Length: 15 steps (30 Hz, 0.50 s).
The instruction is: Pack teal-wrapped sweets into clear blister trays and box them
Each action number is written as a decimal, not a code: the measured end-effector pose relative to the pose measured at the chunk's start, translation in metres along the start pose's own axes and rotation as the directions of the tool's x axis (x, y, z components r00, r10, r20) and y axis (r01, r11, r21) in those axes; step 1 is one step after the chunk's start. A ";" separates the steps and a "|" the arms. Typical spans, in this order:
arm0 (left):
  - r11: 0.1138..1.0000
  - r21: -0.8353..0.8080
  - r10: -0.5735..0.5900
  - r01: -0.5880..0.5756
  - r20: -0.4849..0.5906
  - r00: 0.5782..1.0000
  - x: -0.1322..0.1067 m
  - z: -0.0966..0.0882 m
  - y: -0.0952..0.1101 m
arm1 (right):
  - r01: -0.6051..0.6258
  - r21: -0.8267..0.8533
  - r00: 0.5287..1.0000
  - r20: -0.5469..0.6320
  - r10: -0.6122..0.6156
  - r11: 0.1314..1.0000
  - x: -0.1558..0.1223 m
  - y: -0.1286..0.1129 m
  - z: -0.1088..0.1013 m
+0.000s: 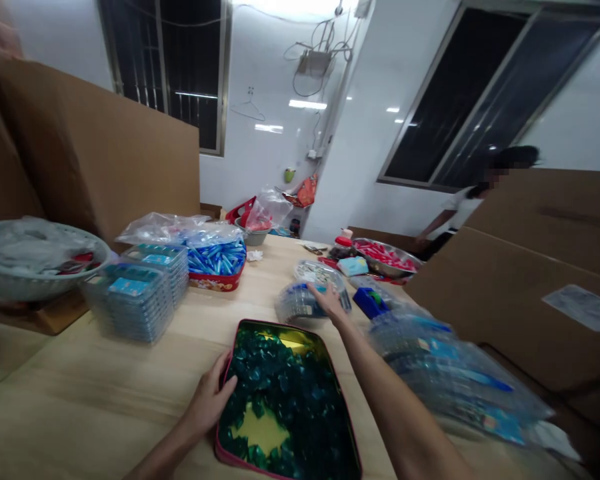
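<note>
My left hand (214,393) grips the left rim of a rectangular tin (263,427), its thumb over the edge and fingers outside. Dark green translucent pieces (300,393) cover most of the tin's gold-coloured floor. My right hand (329,300) reaches past the tin, fingers spread, over a stack of clear plastic packs (300,303) with blue in them. Whether it touches them is blurred. Just behind that hand sits a clear tub (316,272) with small pale pieces. A blue tape dispenser (371,303) stands to its right.
At left are stacked clear blister packs (137,303), a red tin of blue pens (216,260) and a white basket (35,293). More clear packs (445,367) lie at right. A metal bowl (405,267) holds pink pieces. Cardboard boxes (135,153) flank the table; a person (463,203) is behind.
</note>
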<state>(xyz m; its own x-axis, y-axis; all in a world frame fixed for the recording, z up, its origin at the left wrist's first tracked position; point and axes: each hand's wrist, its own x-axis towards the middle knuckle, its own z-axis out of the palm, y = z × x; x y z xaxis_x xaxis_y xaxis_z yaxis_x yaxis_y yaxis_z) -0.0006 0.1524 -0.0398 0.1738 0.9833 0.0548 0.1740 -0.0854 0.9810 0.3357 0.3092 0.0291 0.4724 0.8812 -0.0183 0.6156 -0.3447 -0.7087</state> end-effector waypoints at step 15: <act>0.979 -0.195 -0.111 0.059 -0.266 0.958 0.087 -0.032 0.042 | 0.285 0.179 0.905 0.273 -0.325 0.942 -0.033 -0.109 0.110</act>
<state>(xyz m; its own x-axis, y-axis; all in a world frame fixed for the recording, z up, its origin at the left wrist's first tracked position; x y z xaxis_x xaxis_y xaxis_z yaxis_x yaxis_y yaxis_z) -0.0096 0.2393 0.0126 -0.1107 0.9938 -0.0067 -0.0080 0.0059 1.0000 0.1831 0.3530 0.0294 0.0547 0.9983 0.0212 0.6014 -0.0160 -0.7988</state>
